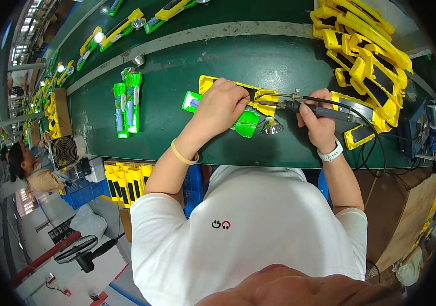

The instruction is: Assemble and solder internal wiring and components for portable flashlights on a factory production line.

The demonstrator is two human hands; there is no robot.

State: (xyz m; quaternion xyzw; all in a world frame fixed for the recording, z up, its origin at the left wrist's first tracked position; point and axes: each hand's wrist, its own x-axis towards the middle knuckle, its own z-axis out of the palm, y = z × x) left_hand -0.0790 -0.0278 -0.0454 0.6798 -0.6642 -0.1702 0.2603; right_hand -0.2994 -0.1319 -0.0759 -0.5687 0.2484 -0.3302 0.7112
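Observation:
My left hand [221, 104] rests closed on a yellow and green plastic flashlight housing [248, 122] lying on the dark green workbench [177, 137]. A yellow half-shell [213, 81] shows just beyond my fingers. My right hand [316, 120] grips a soldering iron [325, 109], its metal tip pointing left at the housing near my left fingers. A shiny silver reflector cup [272, 126] lies beside the green piece, joined by thin wires. The iron's black cord [373, 148] loops off the bench edge.
A heap of yellow shells [366, 46] fills the far right. Two green flashlight halves [127, 102] lie at left. Beyond a grey rail [187, 38], a conveyor carries more flashlights [121, 30]. A solder stand [425, 127] sits at right. Another person [29, 166] sits at left.

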